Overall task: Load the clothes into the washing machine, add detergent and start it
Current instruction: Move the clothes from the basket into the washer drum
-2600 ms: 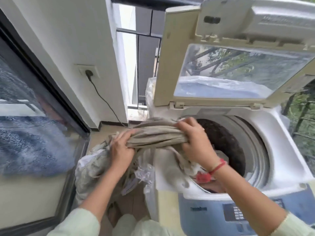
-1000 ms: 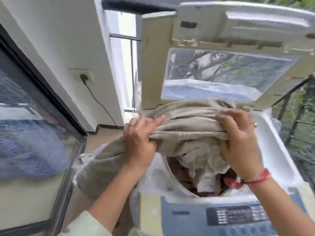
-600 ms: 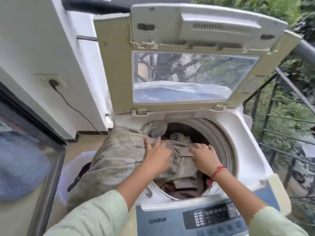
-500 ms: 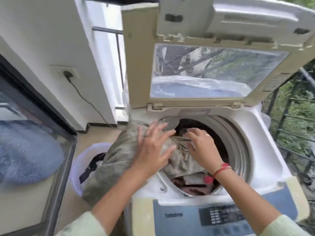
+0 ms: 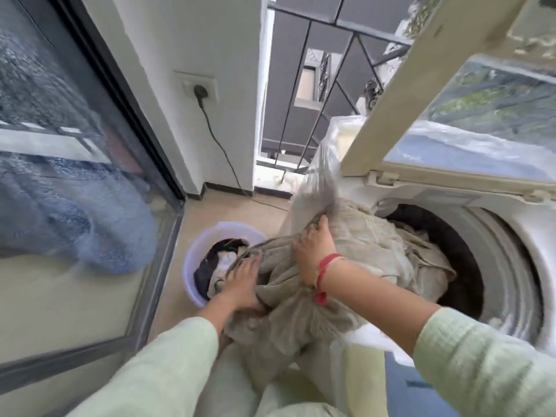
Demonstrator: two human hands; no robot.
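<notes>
The cloth [image 5: 361, 251] lies half in the washer [image 5: 511, 254], half draped over its rim toward the basin [image 5: 192, 260] at 9 o'clock. My right hand [image 5: 316, 254] bunches a fold in curled fingers. My left hand [image 5: 243, 281] lies on the hanging part; I cannot tell whether it grips. The lid [image 5: 391, 109] stands open at 1 o'clock.

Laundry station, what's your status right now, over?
Right hand grips beige cloth, left hand on its hanging end. Cloth half in drum, half outside. More clothes wait in basin.
</notes>
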